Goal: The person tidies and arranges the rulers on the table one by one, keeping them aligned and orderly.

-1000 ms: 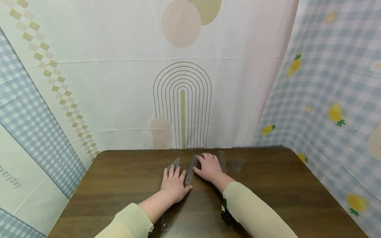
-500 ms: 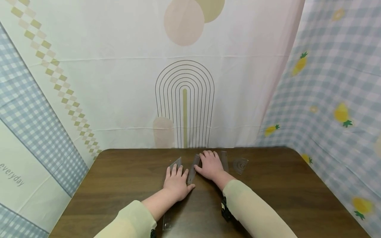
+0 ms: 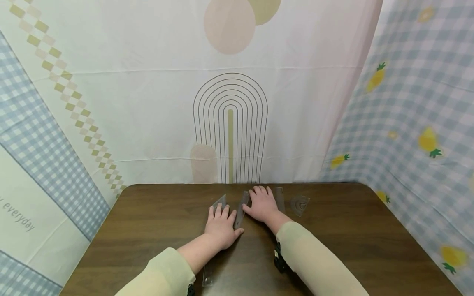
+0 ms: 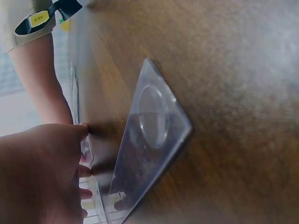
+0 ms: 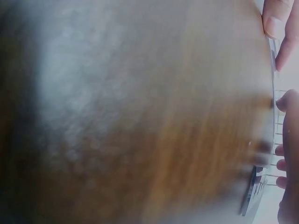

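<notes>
Little changed against the frames before: both hands in nearly the same spots, the view only nudged upward. Left hand flat, fingers straight and a little spread, pressing on the clear plastic triangular set square lying on the dark brown wooden table. Right hand at about 1 o'clock from the left, fingers loosely extended over the clear plastic straight ruler between the hands. Second clear strip ruler just beyond at 3 o'clock, then the clear plastic semicircular protractor.
</notes>
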Tool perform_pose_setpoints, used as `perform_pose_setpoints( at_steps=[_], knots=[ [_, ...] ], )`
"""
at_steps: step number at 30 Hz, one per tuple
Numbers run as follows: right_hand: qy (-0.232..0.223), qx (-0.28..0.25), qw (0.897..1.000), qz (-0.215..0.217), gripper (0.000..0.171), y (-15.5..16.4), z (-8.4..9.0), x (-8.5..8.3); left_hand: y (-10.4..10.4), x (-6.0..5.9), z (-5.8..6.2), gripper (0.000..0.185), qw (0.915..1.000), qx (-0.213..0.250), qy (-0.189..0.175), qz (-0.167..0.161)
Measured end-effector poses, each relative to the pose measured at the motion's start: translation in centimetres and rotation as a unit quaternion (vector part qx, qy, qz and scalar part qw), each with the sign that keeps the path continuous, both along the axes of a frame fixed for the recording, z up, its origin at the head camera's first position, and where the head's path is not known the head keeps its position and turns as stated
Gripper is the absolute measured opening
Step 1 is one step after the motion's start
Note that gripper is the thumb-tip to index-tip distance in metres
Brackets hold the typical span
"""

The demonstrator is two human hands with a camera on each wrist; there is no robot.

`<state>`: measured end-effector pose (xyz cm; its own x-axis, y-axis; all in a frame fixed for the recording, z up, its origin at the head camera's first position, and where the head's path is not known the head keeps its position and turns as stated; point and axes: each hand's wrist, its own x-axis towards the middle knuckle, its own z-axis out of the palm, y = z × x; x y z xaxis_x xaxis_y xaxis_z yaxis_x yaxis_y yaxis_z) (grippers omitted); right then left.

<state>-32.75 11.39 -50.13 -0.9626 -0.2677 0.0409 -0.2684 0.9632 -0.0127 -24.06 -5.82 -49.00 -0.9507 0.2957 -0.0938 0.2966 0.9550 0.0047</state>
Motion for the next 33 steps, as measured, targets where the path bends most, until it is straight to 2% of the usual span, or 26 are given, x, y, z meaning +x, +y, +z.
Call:
perform_pose_setpoints(
  at_steps=[8,22,33],
  knots=[
    [-0.008,-0.001,1.0,0.003,0.071,0.07,-0.33,-0.28,0.19,0.43,0.47,0.071,0.9999,-0.007,-0.006,-0.014],
    [-0.024,0.024,0.999,0.024,0.072,0.34,0.07,-0.63,0.46,0.16,-0.02,0.072,0.9997,-0.014,-0.012,-0.018],
    [-0.036,0.01,0.999,0.025,0.074,0.64,0.35,-0.98,0.88,-0.19,-0.03,0.073,0.9996,-0.017,-0.015,-0.016]
  ],
)
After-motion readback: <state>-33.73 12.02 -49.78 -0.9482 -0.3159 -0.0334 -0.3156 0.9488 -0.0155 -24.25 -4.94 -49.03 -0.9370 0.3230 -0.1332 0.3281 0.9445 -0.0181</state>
